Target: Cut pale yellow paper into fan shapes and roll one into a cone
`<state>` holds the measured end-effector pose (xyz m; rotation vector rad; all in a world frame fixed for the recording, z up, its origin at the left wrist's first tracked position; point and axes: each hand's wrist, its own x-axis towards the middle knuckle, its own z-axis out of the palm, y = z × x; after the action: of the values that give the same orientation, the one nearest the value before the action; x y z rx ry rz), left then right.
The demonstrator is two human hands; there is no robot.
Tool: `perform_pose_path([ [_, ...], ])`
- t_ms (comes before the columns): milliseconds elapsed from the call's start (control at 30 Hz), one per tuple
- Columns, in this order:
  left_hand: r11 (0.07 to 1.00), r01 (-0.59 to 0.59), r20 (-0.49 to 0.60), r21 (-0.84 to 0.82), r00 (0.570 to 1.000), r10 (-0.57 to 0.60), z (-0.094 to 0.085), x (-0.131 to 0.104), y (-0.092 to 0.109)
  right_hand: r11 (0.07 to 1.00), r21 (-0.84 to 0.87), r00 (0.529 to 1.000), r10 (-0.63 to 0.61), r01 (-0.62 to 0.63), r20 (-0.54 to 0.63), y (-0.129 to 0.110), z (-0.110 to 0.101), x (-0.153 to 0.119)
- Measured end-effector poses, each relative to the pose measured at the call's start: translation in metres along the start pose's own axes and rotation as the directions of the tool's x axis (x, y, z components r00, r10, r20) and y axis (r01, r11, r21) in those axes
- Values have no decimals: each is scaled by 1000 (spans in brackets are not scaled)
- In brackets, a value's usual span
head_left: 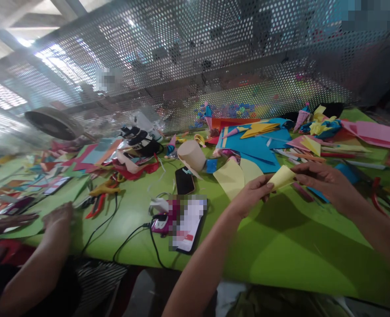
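Between my two hands is a piece of pale yellow paper point(281, 177), curled into a roll or cone above the green table. My left hand point(252, 192) pinches its left end with thumb and fingers. At its right end, my right hand point(320, 180) grips the paper's edge between thumb and fingertips. Just behind my left hand lie flat pale yellow paper pieces point(229, 177). Blue paper sheets point(251, 147) are stacked farther back. The inside of the roll is hidden from me.
A lit phone point(190, 226) and a cabled magenta device point(160, 224) lie to the left. Behind them are a dark phone point(184, 180) and a tape roll point(192, 156). Red-handled scissors point(380, 204) rest at right. A co-worker's hands point(58, 215) press on green paper at far left.
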<state>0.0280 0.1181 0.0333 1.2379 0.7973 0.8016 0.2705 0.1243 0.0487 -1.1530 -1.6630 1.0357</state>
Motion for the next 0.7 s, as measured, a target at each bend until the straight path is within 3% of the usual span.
perform_pose_path([
  [100, 1000, 5, 14, 21, 1000, -5, 0, 0, 0, 998, -65, 999, -6, 9, 53, 0, -1, 1],
  [300, 990, 115, 19, -84, 993, -114, 0, -1, -5, 953, -200, 973, -223, 229, 54, -5, -4, 5],
  [700, 982, 171, -4, -75, 985, -172, -1, -5, -1, 904, -244, 935, -331, 352, 125, -10, -8, 9],
])
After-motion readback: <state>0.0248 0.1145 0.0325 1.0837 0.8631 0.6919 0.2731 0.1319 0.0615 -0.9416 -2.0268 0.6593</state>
